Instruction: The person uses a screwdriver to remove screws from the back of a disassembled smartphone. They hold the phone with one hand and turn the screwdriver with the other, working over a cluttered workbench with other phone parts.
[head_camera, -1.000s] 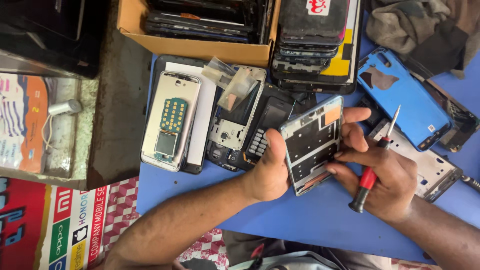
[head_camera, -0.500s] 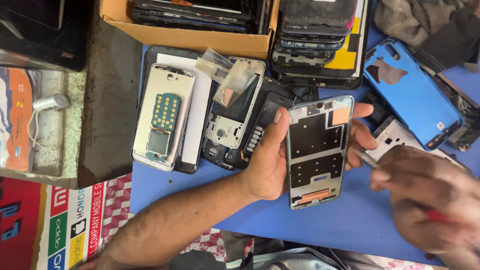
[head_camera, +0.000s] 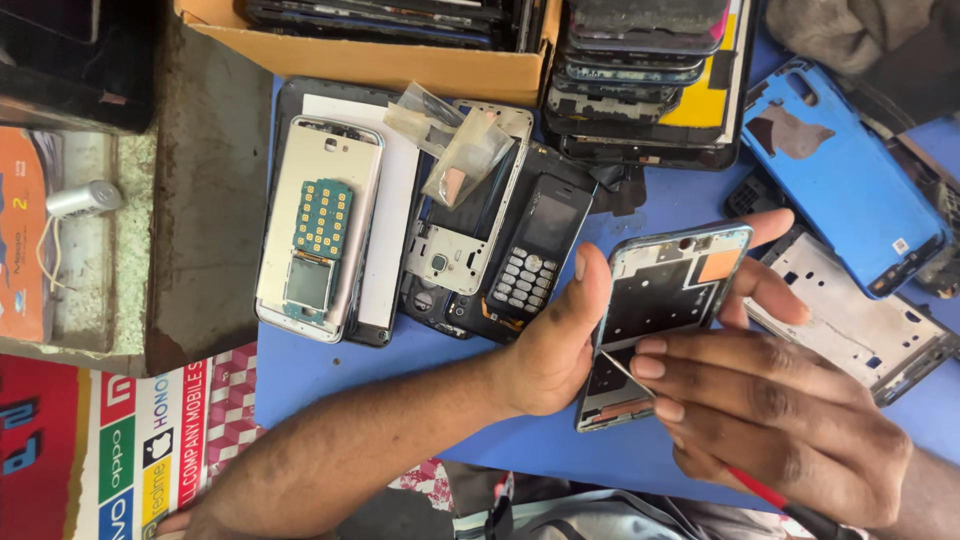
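My left hand (head_camera: 560, 345) grips a bare phone frame (head_camera: 665, 300) with a teal rim, thumb on its left edge and fingers behind its right edge, holding it tilted above the blue table (head_camera: 320, 370). My right hand (head_camera: 770, 415) lies over the frame's lower right and holds a red-handled screwdriver (head_camera: 760, 488). The screwdriver's thin metal tip (head_camera: 620, 368) touches the inside of the frame near its lower left.
A black keypad phone (head_camera: 530, 260), an opened silver phone with a keypad board (head_camera: 318, 230) and clear plastic bags (head_camera: 450, 140) lie left of my hands. A blue back cover (head_camera: 840, 180), a grey frame (head_camera: 860, 320), a stack of phone parts (head_camera: 640, 70) and a cardboard box (head_camera: 370, 55) surround them.
My right hand has come back over the frame, bringing the screwdriver tip onto its inside. My left hand has kept hold of the frame and tilted it slightly.
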